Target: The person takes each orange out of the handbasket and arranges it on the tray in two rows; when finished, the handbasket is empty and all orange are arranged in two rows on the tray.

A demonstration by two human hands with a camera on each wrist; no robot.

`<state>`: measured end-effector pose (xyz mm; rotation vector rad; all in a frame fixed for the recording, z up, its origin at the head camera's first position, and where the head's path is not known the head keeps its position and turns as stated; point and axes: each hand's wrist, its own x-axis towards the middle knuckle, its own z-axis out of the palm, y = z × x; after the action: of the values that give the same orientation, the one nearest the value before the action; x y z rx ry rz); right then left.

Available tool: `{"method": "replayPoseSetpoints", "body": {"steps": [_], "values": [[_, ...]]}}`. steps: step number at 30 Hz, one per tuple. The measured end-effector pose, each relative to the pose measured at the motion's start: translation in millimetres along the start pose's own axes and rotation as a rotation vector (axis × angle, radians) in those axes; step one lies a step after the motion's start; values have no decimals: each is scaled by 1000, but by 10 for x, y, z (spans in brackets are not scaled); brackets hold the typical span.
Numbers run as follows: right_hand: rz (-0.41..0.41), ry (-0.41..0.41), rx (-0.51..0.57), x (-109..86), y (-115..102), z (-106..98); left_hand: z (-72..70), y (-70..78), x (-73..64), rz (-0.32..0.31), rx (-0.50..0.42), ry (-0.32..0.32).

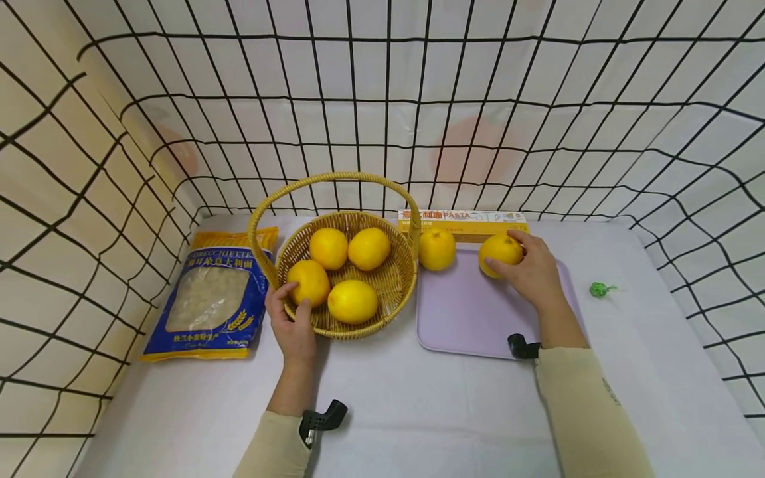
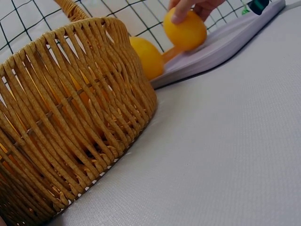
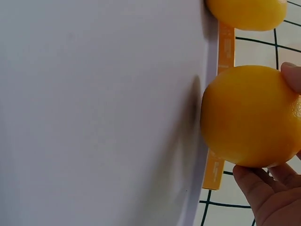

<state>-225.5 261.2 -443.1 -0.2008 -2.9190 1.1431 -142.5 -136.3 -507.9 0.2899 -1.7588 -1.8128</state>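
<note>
My right hand (image 1: pixel 534 272) holds an orange (image 1: pixel 499 251) between thumb and fingers, over the far right part of a lilac tray (image 1: pixel 466 318). The same orange fills much of the right wrist view (image 3: pixel 249 115). Another orange (image 1: pixel 437 249) sits at the tray's far left corner, beside the basket. At the left rim of a round wicker basket (image 1: pixel 391 285) with a tall handle, my left hand (image 1: pixel 297 335) grips the edge, its fingertips against an orange (image 1: pixel 309 282) inside. A lemon-like yellow fruit (image 1: pixel 352 302) and two more round yellow fruits (image 1: pixel 328 249) share the basket.
A blue and yellow pasta bag (image 1: pixel 206 299) lies left of the basket. Behind the tray is a pasta box (image 1: pixel 472 226). A small green item (image 1: pixel 599 289) lies to the tray's right. Black wire grid (image 1: pixel 388 99) encloses the back and sides of the white-covered table.
</note>
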Motion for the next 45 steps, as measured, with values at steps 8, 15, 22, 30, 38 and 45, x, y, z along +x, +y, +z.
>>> {"method": "replayPoseSetpoints", "body": {"steps": [8,15,22,30,38,45], "values": [[10,-19,-22,47,9,49,0,-4,-5,5,5,-2],[17,-15,-3,64,24,58,6,1,7,31,-2,9],[-8,-5,4,68,42,65,4,5,6,16,-3,-1],[7,-5,9,57,43,65,5,12,5,7,-18,-7],[0,28,71,-10,-16,1,-3,-4,2,5,1,-9],[-77,126,119,-89,-105,-49,2,22,-1,-5,1,-13]]}}
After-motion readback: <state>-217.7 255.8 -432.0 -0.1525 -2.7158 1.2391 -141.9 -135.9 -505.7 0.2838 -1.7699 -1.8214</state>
